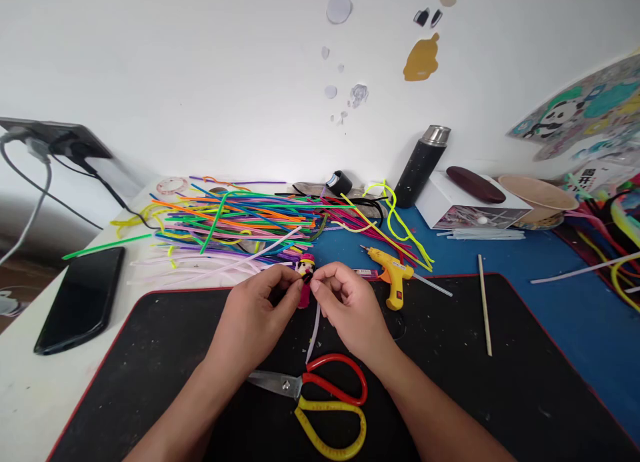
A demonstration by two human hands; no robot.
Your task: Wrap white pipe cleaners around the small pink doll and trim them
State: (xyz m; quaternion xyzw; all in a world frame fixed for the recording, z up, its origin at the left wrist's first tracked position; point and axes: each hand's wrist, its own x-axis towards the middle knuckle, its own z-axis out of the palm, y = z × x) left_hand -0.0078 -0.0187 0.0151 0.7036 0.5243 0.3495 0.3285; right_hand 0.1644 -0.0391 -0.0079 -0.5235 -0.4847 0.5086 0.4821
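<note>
A small doll figure [305, 266] with a magenta hat, pale face and magenta lower body stands between my two hands at the far edge of the black mat. My left hand [263, 309] pinches it from the left, thumb and fingertips pressed on its middle. From the right, my right hand [350, 305] has its thumb and fingertips closed at the figure's side. Something small and black shows between the fingertips. A thin pale strip [314, 335] hangs below the figure. Scissors [287, 385] with red and yellow handles lie nearer to me.
Many coloured pipe cleaners [240, 215] lie behind my hands. To the right are a yellow glue gun [395, 275], a stick [484, 305], a black flask [423, 169] and a white box [453, 205]. A phone [83, 299] lies left on the black mat's [165, 355] far side.
</note>
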